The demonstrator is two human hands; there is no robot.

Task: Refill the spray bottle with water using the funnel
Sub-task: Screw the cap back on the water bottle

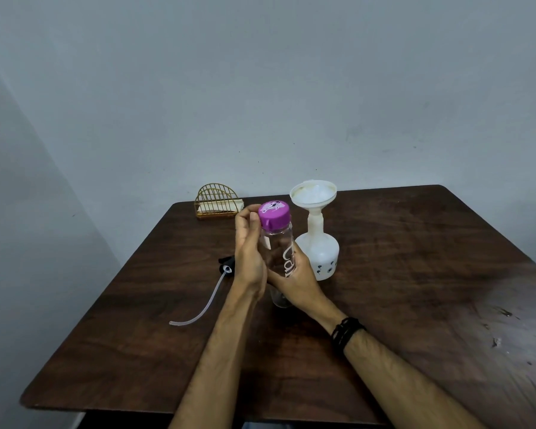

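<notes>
The clear water bottle [279, 258] with a purple cap [274, 215] is held upright above the worktop [415, 274], just in front of the white spray bottle [319, 252]. It is gripped low around the body by the right hand [294, 280], while the fingers of the left hand [248, 243] are curled against the cap's edge, apparently to open it. The bottle looks like smooth, stiff plastic, likely slippery if wet, so a firm wrap around the middle seems best. How much water it holds cannot be told.

The spray bottle stands upright with a white funnel [313, 193] seated in its neck; being light plastic and top-heavy with the funnel, it could probably be tipped easily during pouring.

The removed sprayer head [226, 264] with its dip tube [198, 305] lies to the left. A gold wire holder [215, 201] stands at the far edge. The worktop is dark wood-grain, flat, set against plain grey walls [260, 88].
</notes>
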